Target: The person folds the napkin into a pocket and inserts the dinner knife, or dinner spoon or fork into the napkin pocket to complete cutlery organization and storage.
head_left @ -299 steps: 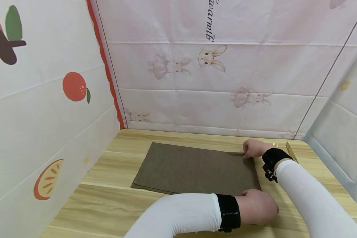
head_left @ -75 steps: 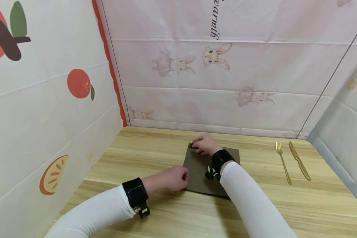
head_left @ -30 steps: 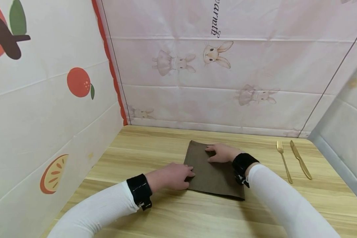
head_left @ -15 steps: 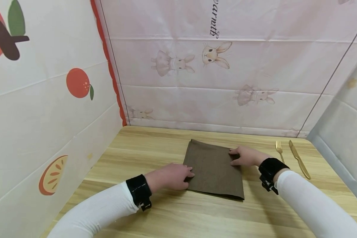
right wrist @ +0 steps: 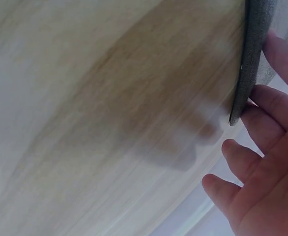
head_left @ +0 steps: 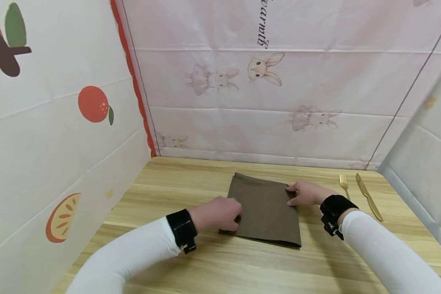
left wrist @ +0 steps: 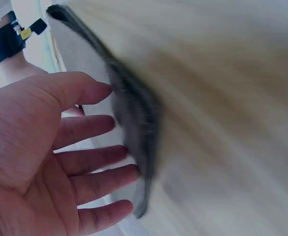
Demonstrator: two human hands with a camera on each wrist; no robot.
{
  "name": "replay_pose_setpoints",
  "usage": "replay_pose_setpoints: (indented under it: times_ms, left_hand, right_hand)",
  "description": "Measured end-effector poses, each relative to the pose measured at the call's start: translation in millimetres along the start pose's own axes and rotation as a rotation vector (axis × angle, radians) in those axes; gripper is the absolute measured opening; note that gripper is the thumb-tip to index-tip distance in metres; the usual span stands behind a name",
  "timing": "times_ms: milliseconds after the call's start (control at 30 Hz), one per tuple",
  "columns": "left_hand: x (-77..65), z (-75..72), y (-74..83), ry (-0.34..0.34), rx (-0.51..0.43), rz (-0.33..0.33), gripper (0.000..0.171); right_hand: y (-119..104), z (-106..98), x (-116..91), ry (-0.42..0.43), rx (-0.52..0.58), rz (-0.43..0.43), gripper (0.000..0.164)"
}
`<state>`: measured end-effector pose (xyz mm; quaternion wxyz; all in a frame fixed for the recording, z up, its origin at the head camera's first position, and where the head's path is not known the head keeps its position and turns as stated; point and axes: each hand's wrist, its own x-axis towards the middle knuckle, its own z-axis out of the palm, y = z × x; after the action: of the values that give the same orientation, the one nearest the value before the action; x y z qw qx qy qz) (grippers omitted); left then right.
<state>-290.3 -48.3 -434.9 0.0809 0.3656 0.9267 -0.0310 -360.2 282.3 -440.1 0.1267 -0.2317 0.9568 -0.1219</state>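
Observation:
A brown cloth [head_left: 266, 212], folded into a rough rectangle, lies on the wooden table between the two hands. At its left edge, toward the near corner, is the left hand [head_left: 218, 213], which covers part of that edge. The left wrist view shows this hand's spread, fairly straight fingers with their tips against the layered cloth edge [left wrist: 139, 113]. The right hand [head_left: 308, 193] touches the cloth's far right side. From the right wrist, its thumb [right wrist: 284, 61] and loosely bent fingers are seen at the cloth edge [right wrist: 252, 54].
Beyond the right hand lie a gold fork [head_left: 343, 183] and a gold knife [head_left: 367, 196]; the right wrist hides part of the fork's handle. Printed sheets [head_left: 220, 130] stand behind and on both sides of the wooden table [head_left: 176, 192].
Over ten seconds the cloth has gone from wide to a smaller folded shape. The right hand has slid rightward across it to its right edge; the left hand has lately shifted slightly at the left edge.

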Motion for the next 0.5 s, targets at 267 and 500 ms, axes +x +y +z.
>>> replay_pose_setpoints:
  times_ms: [267, 500]
  left_hand:
    - [60.4, -9.1, 30.7, -0.048, 0.049, 0.058, 0.040]
    - [104.7, -11.1, 63.0, -0.152, 0.043, 0.022, 0.054]
  right_hand:
    - [-4, -1, 1, -0.004, -0.001, 0.012, 0.066]
    - [1, 1, 2, -0.005, 0.011, 0.023, 0.065]
